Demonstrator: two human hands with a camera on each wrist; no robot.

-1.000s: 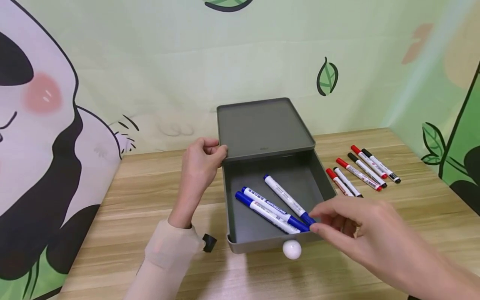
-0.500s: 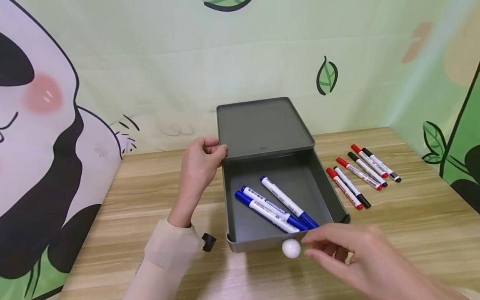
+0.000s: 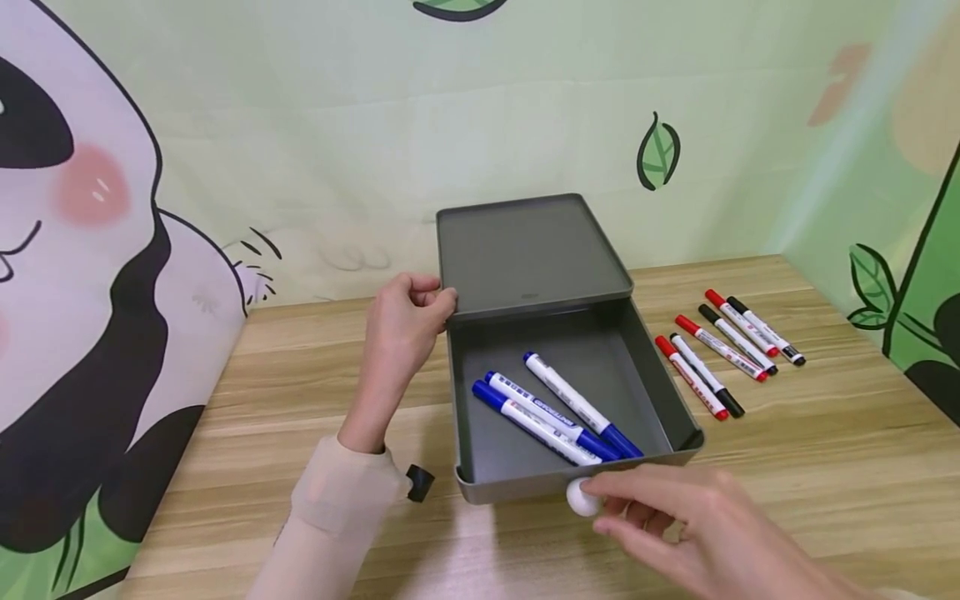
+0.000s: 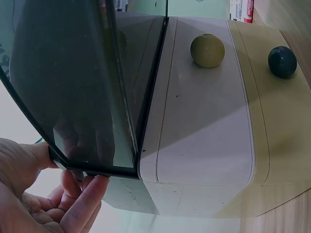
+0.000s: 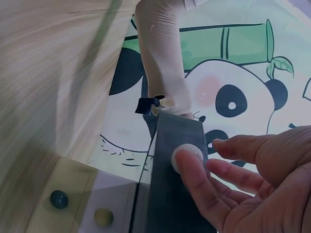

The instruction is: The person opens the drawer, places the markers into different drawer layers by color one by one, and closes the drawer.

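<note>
Your right hand is at the knob of the drawer, on its front at 6 o'clock: forefinger touching, thumb narrowly apart, so no full grip. Your left hand pinches the case at its near corner, 10 o'clock of the drawer. Three blue pens lie loose in the pulled-out drawer, near ends crowded at 5 o'clock; whether they touch the front wall cannot be told.

Hazards, in my judgement: off-centre force on the knob could make the drawer bind; a jolt could roll the blue pens; a slack left pinch could let the case slide.

Red pens and black pens lie on the table towards 2 and 3, beside the drawer's path. A black tab sits at 8, apart from the drawer
</note>
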